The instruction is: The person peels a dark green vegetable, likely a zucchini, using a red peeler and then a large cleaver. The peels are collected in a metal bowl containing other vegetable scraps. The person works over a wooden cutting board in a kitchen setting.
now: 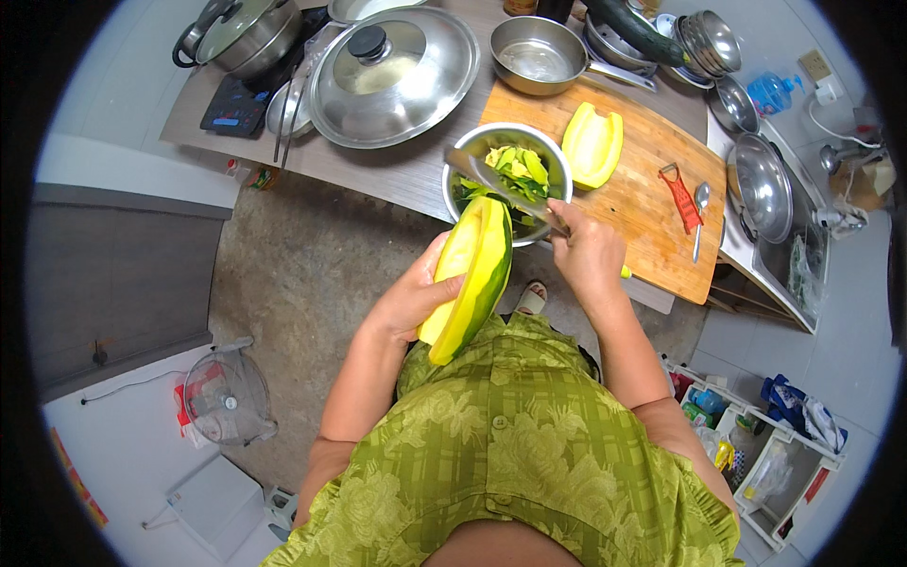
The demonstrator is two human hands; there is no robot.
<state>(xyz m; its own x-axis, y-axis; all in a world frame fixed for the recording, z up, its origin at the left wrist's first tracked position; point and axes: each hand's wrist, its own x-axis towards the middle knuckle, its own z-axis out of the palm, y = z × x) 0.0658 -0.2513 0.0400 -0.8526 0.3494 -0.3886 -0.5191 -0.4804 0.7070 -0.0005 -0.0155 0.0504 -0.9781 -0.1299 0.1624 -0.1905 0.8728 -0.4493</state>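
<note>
My left hand (409, 301) grips a hollowed half of a yellow-fleshed gourd (489, 266), with strips of dark green rind still along its right side. Its upper end is at the near rim of a steel bowl (565, 170). Inside the bowl lie green and yellow peelings (521, 169). My right hand (589, 249) holds a kitchen knife (496, 183), its blade slanting over the bowl just above the gourd's upper end. Most of the handle is hidden by my fingers; a green end shows below. Another gourd half (594, 147), pale yellow and peeled, lies on the wooden cutting board (638, 234).
A red peeler (682, 200) and a metal spoon (700, 205) lie on the board's right part. At the back stand a steel pan (538, 57), a large lidded wok (397, 106) and a dark green gourd (634, 32). The sink (783, 262) is at the right.
</note>
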